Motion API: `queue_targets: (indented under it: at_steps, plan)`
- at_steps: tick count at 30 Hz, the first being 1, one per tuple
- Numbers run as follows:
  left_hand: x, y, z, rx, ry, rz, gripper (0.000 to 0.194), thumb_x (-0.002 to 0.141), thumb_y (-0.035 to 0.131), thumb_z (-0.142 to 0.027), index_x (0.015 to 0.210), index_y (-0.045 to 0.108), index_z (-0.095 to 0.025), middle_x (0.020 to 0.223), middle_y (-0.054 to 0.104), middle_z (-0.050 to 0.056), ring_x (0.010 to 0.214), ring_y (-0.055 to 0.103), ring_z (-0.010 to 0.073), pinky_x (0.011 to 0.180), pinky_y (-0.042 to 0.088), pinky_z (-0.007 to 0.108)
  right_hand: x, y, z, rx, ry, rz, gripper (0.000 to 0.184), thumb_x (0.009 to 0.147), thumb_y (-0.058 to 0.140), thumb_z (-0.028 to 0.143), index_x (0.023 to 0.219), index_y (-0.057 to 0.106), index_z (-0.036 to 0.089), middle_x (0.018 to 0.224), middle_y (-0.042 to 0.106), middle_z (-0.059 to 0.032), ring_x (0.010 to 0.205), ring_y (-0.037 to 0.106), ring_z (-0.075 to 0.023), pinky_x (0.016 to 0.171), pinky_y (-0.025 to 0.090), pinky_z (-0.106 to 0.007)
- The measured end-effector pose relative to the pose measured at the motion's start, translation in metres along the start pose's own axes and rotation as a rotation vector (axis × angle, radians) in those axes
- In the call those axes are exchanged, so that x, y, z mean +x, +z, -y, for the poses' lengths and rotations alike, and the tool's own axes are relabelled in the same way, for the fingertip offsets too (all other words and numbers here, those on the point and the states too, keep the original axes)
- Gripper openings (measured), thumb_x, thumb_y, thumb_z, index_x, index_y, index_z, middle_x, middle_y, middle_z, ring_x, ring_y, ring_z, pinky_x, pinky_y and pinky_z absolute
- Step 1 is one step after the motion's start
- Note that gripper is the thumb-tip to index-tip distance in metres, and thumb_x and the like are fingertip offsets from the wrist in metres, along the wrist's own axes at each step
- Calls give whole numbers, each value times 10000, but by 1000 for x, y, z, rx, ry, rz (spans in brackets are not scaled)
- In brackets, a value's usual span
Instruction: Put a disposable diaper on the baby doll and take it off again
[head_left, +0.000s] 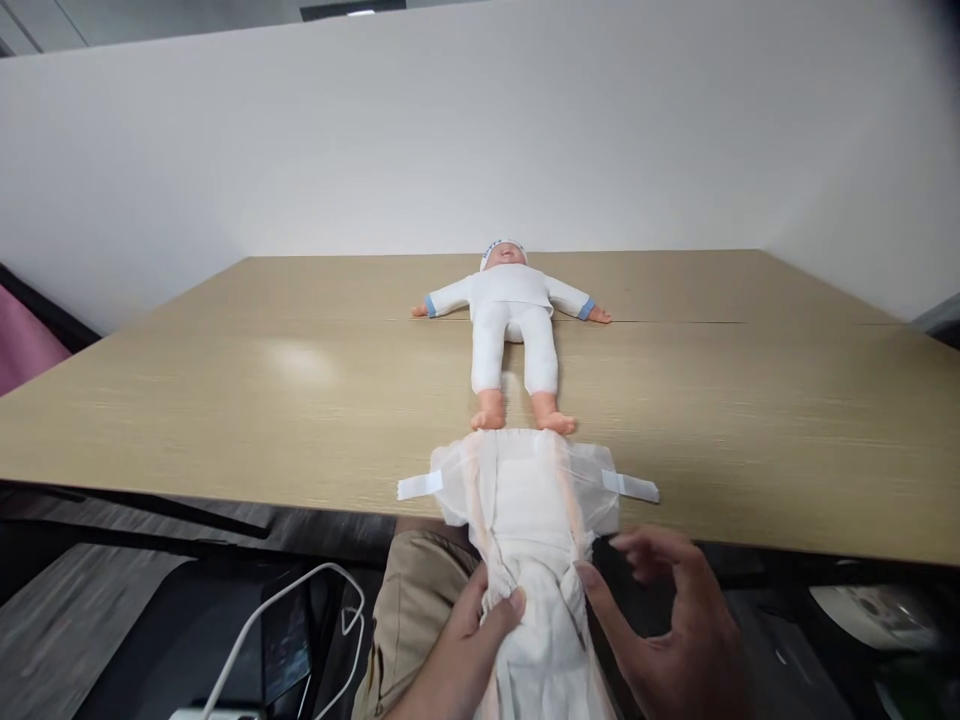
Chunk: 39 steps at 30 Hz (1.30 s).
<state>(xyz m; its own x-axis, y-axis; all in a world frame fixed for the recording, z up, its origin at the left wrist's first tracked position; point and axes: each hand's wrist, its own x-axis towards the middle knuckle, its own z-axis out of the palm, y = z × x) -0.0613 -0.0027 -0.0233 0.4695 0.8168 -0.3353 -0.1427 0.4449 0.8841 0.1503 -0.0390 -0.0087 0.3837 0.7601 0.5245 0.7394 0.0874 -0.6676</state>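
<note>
A white cable (330, 567) loops near a dark glossy panel (287, 640), and a white wall (480, 130) backs the table (210, 420).

Just short of the table (300, 440)'s near edge, the left hand (469, 642) pinches, thumb laid over bent fingers. The right hand (682, 640) curls loosely, thumb well apart from its raised fingers. Beside the left forearm (435, 693) shows a bent leg (409, 600).

Plain khaki legwear (412, 605) is worn, its cloth creased.

The lower edge of view crops the diaper (529, 500); the cap lettering (493, 246) seems illegibly small.
</note>
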Motion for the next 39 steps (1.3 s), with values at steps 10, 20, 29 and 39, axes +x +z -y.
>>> queue_targets:
  at_steps: [10, 20, 29, 39]
  plan:
    - [-8, -19, -111, 1327, 202, 42, 333, 1106, 549, -507, 1084, 693, -207, 1084, 764, 105, 1019, 699, 309, 929, 558, 453, 102, 50, 7, -96, -522, 800, 723, 1080, 622, 570, 1706, 425, 267, 1775, 426, -91, 1655, 376, -334, 1342, 375, -622]
    - [159, -52, -184, 2003, 905, 147, 800, 968, 617, -52, 1697, 370, -269, 1768, 348, 185, 1603, 384, 372, 1231, 406, 513, 102, 52, 1, -138, -543, 798, 721, 1090, 584, 596, 1719, 419, 284, 1788, 401, -77, 1666, 356, -324, 1347, 369, -608]
    - [220, -25, -208, 2114, 1171, 609, 1006, 709, 795, -70, 1637, 481, -299, 1823, 326, 71, 1580, 411, 353, 1228, 395, 444, 117, 48, -2, -114, -546, 962, 821, 1088, 575, 622, 1783, 251, 329, 1832, 285, -39, 1703, 266, -324, 1369, 311, -627]
    - [242, -7, -211, 1820, 1301, 654, 302, 1026, 578, -297, 1277, 744, -267, 1451, 675, 122, 1213, 583, 338, 1023, 432, 465, 128, 53, -6, -84, -517, 1043, 863, 1075, 593, 654, 1788, 208, 358, 1845, 231, -15, 1716, 222, -325, 1399, 255, -577]
